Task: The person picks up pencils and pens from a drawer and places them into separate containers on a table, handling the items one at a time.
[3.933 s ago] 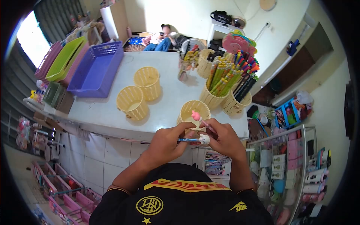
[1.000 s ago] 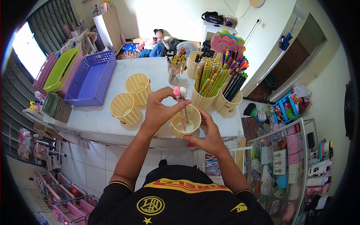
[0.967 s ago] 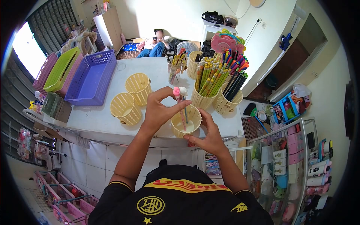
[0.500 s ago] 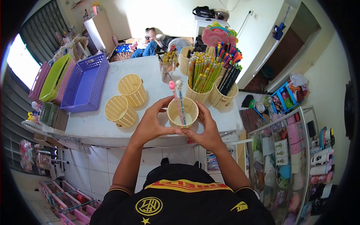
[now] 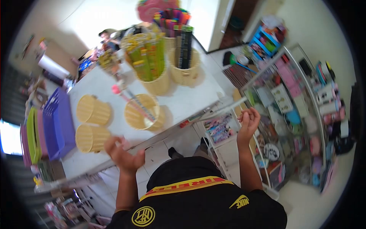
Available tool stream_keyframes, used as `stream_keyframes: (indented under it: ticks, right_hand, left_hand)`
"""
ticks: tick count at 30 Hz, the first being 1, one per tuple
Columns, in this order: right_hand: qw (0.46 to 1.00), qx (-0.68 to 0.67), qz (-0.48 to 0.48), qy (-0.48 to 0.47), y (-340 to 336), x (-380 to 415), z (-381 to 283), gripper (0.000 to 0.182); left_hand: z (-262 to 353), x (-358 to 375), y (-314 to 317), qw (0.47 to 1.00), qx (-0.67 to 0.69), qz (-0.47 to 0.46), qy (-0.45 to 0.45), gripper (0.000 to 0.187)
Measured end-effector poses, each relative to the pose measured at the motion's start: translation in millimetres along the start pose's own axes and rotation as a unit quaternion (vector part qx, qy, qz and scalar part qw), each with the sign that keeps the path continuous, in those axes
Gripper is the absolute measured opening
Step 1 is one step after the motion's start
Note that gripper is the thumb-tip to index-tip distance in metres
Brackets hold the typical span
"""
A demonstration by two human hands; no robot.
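A cream woven basket (image 5: 131, 114) stands on the white table with two slim pencils (image 5: 139, 107) leaning in it, one topped in pink and one in white. Clear of that basket, my left hand (image 5: 125, 154) is over the table's front edge, empty, its fingers apart and a little blurred. It is nearest to one of two other cream baskets (image 5: 89, 137). Out to the right, off the table, my right hand (image 5: 248, 122) is raised with loosely bent fingers and nothing visible in them, near a drawer of packaged items (image 5: 220, 128).
Behind are a basket of yellow-green pencils (image 5: 152, 84) and one of dark pencils (image 5: 185, 76), with colourful pens further back. Purple tray (image 5: 57, 126) and other trays stand at left. A glass display cabinet (image 5: 301, 110) is on the right. A person (image 5: 108, 40) sits at the back.
Both hands have let go of the basket with the two pencils and moved apart, left hand leftward, right hand rightward off the table. The view has turned to the right.
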State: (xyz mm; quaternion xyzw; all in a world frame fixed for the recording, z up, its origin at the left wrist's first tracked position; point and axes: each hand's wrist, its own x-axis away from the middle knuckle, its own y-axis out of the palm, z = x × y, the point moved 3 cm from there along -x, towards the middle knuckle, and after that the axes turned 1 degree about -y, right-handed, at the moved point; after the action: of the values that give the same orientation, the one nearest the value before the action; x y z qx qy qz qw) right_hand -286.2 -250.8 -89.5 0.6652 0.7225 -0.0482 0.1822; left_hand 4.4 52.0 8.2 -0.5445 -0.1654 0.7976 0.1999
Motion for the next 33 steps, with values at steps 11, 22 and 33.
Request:
stream_keyframes:
  ticks: [11,22,33]
  right_hand:
    - [0.835,0.083,0.151,0.523,-187,153,289,0.024]
    - [0.715,0.068,0.198,0.667,-185,203,417,0.034]
    - [0.672,0.401,0.284,0.555,-195,226,532,0.036]
  left_hand:
    - [88,-42,106,0.904,0.038,-0.379,0.192,0.046]
    - [89,-49,148,0.903,-0.094,-0.407,0.103,0.046]
    - [84,-30,143,0.899,-0.198,-0.366,0.139,0.031]
